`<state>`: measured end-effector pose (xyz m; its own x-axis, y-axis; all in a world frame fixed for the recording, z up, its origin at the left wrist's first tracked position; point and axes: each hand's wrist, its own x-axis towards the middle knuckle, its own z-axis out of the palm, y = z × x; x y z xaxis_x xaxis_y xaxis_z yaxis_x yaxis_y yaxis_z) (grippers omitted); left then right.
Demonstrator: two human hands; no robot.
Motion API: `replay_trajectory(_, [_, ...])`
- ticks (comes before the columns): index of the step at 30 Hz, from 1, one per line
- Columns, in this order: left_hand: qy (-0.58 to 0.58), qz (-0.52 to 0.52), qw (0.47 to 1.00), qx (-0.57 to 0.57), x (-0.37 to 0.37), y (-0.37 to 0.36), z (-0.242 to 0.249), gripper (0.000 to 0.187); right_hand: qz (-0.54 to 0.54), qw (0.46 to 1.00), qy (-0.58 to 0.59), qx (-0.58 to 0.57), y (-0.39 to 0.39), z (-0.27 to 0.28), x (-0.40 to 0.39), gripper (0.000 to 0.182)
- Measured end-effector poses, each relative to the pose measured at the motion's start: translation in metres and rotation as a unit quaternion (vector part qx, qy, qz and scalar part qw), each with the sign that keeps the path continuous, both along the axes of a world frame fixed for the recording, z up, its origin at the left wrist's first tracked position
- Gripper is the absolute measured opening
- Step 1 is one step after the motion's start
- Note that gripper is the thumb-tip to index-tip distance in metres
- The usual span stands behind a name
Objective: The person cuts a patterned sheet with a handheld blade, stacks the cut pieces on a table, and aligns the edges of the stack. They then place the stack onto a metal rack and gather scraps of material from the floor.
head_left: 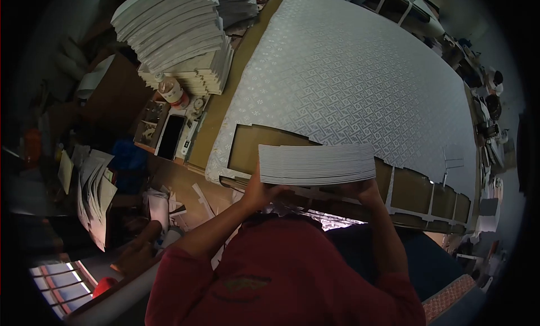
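Between my two hands is a thick stack of grey-white sheets (316, 164), its layered edges facing up toward me. My left hand (260, 191) grips the stack's left end, thumb along its lower side. My right hand (365, 191) grips the right end, with some fingers hidden beneath it. The stack is above the near edge of a table covered with a silvery patterned sheet (349, 84). Rectangular pieces are cut out of that sheet along its near edge, and the brown tabletop (264, 149) shows through.
Tall piles of paper or board (174, 36) stand at the left back. Near them are a bottle (172, 91), a dark phone (171, 137) and a wooden tray (149, 123) of small items. Cluttered shelving (489, 118) lines the right wall. Paper scraps (174, 202) lie at the lower left.
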<state>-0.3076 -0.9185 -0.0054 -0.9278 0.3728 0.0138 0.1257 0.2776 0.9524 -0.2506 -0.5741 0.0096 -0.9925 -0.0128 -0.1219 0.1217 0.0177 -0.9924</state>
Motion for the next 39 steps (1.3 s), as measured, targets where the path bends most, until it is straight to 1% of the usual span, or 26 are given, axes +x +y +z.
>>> replay_trajectory(2, [-0.006,-0.021,0.999,-0.034,0.005,-0.002,-0.001,0.103,0.024,0.996,0.018,0.078,0.002,0.000,0.002,0.063])
replay_trajectory(3, [-0.006,-0.020,0.999,-0.034,0.000,-0.002,-0.001,0.095,0.028,0.996,0.016,0.079,0.001,0.001,0.002,0.063])
replay_trajectory(5, [0.000,-0.013,0.999,-0.033,-0.011,0.001,0.028,0.087,-0.022,0.999,0.033,0.036,-0.005,0.017,-0.011,0.065])
replay_trajectory(6, [-0.006,0.021,1.000,-0.020,-0.010,-0.001,0.046,0.081,-0.018,0.999,0.031,0.036,-0.004,0.025,-0.019,0.065])
replay_trajectory(8, [-0.015,0.061,0.998,-0.010,-0.011,-0.006,0.075,0.075,0.005,0.995,-0.028,0.093,-0.003,0.045,-0.046,0.064])
replay_trajectory(9, [-0.074,0.088,0.993,0.003,-0.013,-0.012,0.086,0.071,0.010,0.995,-0.031,0.091,-0.010,0.060,-0.061,0.064])
replay_trajectory(10, [-0.133,0.115,0.984,0.017,-0.013,-0.018,0.090,0.068,0.024,0.995,-0.084,0.043,-0.024,0.076,-0.075,0.071])
replay_trajectory(11, [-0.168,0.130,0.974,0.079,-0.016,-0.028,0.071,0.070,0.038,0.990,-0.135,-0.005,-0.036,0.084,-0.089,0.080])
replay_trajectory(12, [-0.168,0.138,0.973,0.079,-0.014,-0.035,0.070,0.070,0.046,0.990,-0.135,-0.006,-0.043,0.077,-0.104,0.080])
replay_trajectory(13, [-0.271,0.154,0.938,0.150,-0.012,-0.041,0.071,0.067,0.023,0.992,-0.121,0.036,-0.051,0.062,-0.118,0.087])
replay_trajectory(14, [-0.368,0.169,0.887,0.221,-0.007,-0.046,0.071,0.064,0.001,0.991,-0.107,0.077,-0.059,0.053,-0.127,0.095])
replay_trajectory(15, [-0.365,0.180,0.886,0.223,0.000,-0.048,0.070,0.064,0.012,0.991,-0.106,0.076,-0.065,0.047,-0.132,0.095])
replay_trajectory(17, [-0.360,0.272,0.878,0.160,0.013,-0.048,0.065,0.067,0.069,0.988,-0.131,0.040,-0.078,0.043,-0.140,0.107])
replay_trajectory(20, [-0.330,0.318,0.875,0.153,0.025,-0.046,0.054,0.070,0.063,0.988,-0.137,0.039,-0.082,0.046,-0.141,0.103])
replay_trajectory(21, [-0.332,0.321,0.873,0.155,0.033,-0.045,0.047,0.070,0.066,0.987,-0.139,0.042,-0.082,0.045,-0.140,0.103])
replay_trajectory(23, [-0.252,0.300,0.906,0.161,0.047,-0.044,0.038,0.078,0.108,0.990,-0.088,-0.009,-0.076,0.043,-0.140,0.101])
replay_trajectory(24, [-0.214,0.297,0.913,0.183,0.053,-0.044,0.037,0.072,0.104,0.991,-0.089,-0.005,-0.072,0.042,-0.138,0.101])
replay_trajectory(27, [-0.189,0.286,0.922,0.178,0.059,-0.041,0.025,0.070,0.130,0.988,-0.086,-0.013,-0.067,0.031,-0.134,0.097])
replay_trajectory(28, [-0.189,0.285,0.923,0.177,0.061,-0.037,0.025,0.070,0.133,0.985,-0.109,-0.016,-0.068,0.028,-0.135,0.096])
replay_trajectory(29, [-0.217,0.309,0.916,0.137,0.062,-0.031,0.027,0.071,0.136,0.982,-0.130,-0.020,-0.069,0.027,-0.136,0.094])
replay_trajectory(30, [-0.243,0.333,0.906,0.098,0.062,-0.027,0.028,0.071,0.138,0.982,-0.128,-0.020,-0.070,0.027,-0.138,0.094])
replay_trajectory(31, [-0.242,0.333,0.906,0.096,0.061,-0.027,0.028,0.071,0.132,0.983,-0.129,-0.007,-0.071,0.027,-0.138,0.092])
replay_trajectory(33, [-0.251,0.315,0.894,0.195,0.063,-0.029,0.025,0.073,0.127,0.983,-0.131,0.006,-0.070,0.028,-0.133,0.091])
replay_trajectory(34, [-0.249,0.317,0.894,0.195,0.065,-0.028,0.020,0.073,0.125,0.985,-0.121,0.009,-0.071,0.031,-0.131,0.091])
replay_trajectory(36, [-0.140,0.313,0.919,0.195,0.070,-0.025,0.009,0.075,0.121,0.987,-0.107,0.010,-0.071,0.032,-0.129,0.091])
replay_trajectory(39, [-0.191,0.304,0.908,0.213,0.076,-0.015,0.016,0.076,0.113,0.989,-0.098,0.000,-0.062,0.023,-0.121,0.090])
